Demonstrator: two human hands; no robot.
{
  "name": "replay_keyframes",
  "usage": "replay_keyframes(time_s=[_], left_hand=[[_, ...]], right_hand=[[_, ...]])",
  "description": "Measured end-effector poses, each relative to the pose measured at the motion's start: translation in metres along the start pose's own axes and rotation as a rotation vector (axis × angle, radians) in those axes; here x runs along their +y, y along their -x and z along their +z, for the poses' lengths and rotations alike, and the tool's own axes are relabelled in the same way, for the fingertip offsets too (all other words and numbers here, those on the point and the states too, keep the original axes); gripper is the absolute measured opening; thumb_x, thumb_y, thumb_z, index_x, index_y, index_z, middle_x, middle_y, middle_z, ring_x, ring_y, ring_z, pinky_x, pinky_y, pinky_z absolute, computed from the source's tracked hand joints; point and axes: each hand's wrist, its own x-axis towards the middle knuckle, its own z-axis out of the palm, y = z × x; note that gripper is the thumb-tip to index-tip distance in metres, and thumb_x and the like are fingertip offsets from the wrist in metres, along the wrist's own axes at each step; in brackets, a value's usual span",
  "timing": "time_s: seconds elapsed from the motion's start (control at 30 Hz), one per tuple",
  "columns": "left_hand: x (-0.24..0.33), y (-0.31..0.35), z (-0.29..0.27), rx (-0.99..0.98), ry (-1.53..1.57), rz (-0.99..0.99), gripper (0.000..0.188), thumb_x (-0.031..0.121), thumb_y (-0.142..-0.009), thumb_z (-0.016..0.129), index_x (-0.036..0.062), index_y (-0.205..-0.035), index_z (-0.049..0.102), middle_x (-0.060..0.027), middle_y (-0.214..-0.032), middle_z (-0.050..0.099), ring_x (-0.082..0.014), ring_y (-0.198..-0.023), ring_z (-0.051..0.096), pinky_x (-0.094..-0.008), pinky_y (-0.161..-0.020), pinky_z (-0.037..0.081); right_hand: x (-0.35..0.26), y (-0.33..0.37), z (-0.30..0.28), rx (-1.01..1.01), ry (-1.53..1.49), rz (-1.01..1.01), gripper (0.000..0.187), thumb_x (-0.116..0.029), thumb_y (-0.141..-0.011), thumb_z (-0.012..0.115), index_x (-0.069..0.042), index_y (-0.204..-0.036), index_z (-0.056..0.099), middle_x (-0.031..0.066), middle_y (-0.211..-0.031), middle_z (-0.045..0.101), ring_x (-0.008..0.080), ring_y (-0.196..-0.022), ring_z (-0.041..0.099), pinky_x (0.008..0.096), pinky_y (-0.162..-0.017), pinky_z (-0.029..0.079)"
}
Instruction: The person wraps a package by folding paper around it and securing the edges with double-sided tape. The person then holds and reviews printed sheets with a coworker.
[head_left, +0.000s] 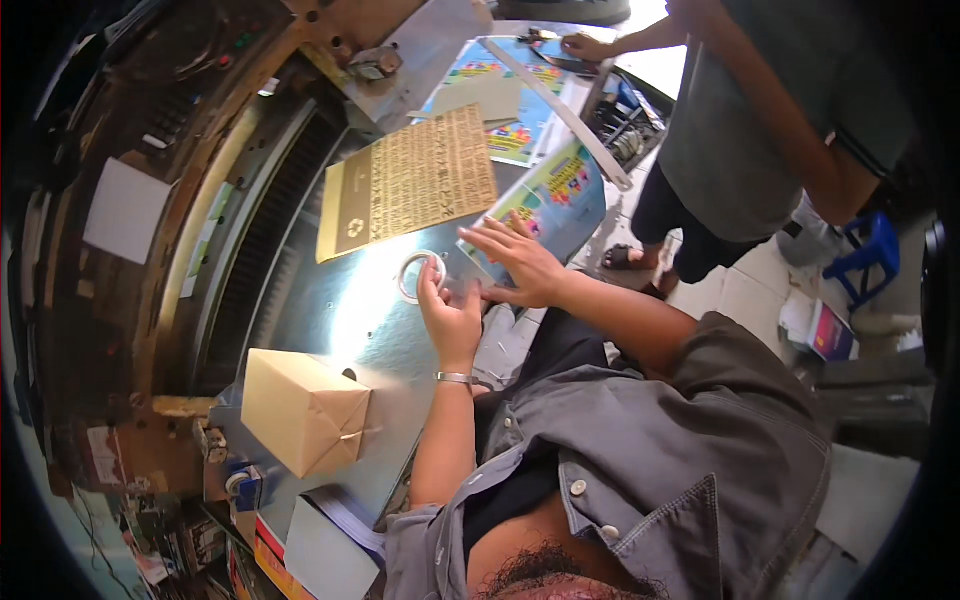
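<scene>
My left hand (453,322), with a metal band at its wrist, is above the shiny tabletop. Its fingers are curled against the right side of a pale roll of tape (405,281), and the thumb stands apart. To its right, my right hand (527,268) has its fingers spread over the near edge of a blue printed sheet (575,190). The two thumbs come close together; whether tape runs between them I cannot make out. Just beyond the hands lies a brown cardboard package (420,180) covered in printed lines.
A wrapped tan box (300,410) sits at the table's near left. Farther back are more printed sheets (480,65) and a long pale straight strip (560,112). Another person (760,130) stands at the right, one hand by the far sheets. A blue stool (868,258) is behind them.
</scene>
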Motion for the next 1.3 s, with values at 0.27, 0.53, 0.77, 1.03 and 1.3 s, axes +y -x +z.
replay_keyframes(time_s=[0.27, 0.53, 0.77, 1.03, 1.3], left_hand=[[-0.006, -0.023, 0.017, 0.144, -0.599, 0.385, 0.071, 0.039, -0.097, 0.075, -0.0005, -0.152, 0.053, -0.0212, -0.137, 0.063, -0.0346, -0.118, 0.06, -0.0453, -0.098, 0.049], [0.026, -0.042, 0.034, -0.039, -0.371, 0.097, 0.036, 0.033, -0.1, 0.074, -0.0004, -0.11, 0.066, -0.0137, -0.106, 0.073, -0.0259, -0.102, 0.067, -0.0417, -0.09, 0.052], [0.035, -0.006, -0.012, 0.242, 0.532, 0.113, 0.02, 0.018, -0.113, 0.057, 0.0016, -0.124, 0.053, -0.0108, -0.109, 0.071, -0.0133, -0.098, 0.065, -0.0285, -0.086, 0.053], [0.037, -0.025, -0.105, 0.408, 0.73, 0.05, 0.016, 0.021, -0.112, 0.056, 0.0054, -0.116, 0.055, -0.009, -0.113, 0.069, -0.0182, -0.103, 0.066, -0.0361, -0.096, 0.052], [0.01, -0.001, -0.111, 0.173, 0.861, -0.029, 0.054, 0.003, -0.102, 0.062, 0.0026, -0.154, 0.047, -0.0113, -0.148, 0.06, -0.0232, -0.135, 0.058, -0.0397, -0.114, 0.046]], right_hand=[[0.023, 0.014, -0.007, 0.221, -0.343, -0.04, 0.095, -0.044, -0.09, 0.074, -0.008, -0.167, 0.031, 0.0215, -0.166, 0.042, 0.0427, -0.155, 0.036, 0.0608, -0.129, 0.021], [0.024, 0.017, -0.005, 0.301, -0.435, -0.1, 0.098, -0.061, -0.094, 0.069, -0.006, -0.166, 0.032, 0.0227, -0.166, 0.041, 0.0411, -0.155, 0.037, 0.0561, -0.129, 0.022], [0.023, 0.031, -0.04, 0.673, -0.076, 0.066, 0.09, -0.038, -0.089, 0.081, -0.005, -0.162, 0.04, 0.0246, -0.158, 0.047, 0.0414, -0.151, 0.042, 0.0506, -0.126, 0.031], [0.045, -0.031, -0.048, 0.387, -0.752, 0.479, 0.05, -0.015, -0.086, 0.086, -0.002, -0.131, 0.068, 0.0091, -0.113, 0.073, 0.0147, -0.105, 0.068, 0.0331, -0.089, 0.056], [0.04, -0.096, -0.06, 0.432, -1.144, 0.406, 0.033, -0.003, -0.092, 0.077, -0.002, -0.124, 0.069, 0.0061, -0.104, 0.075, 0.0132, -0.092, 0.07, 0.0306, -0.083, 0.058]])
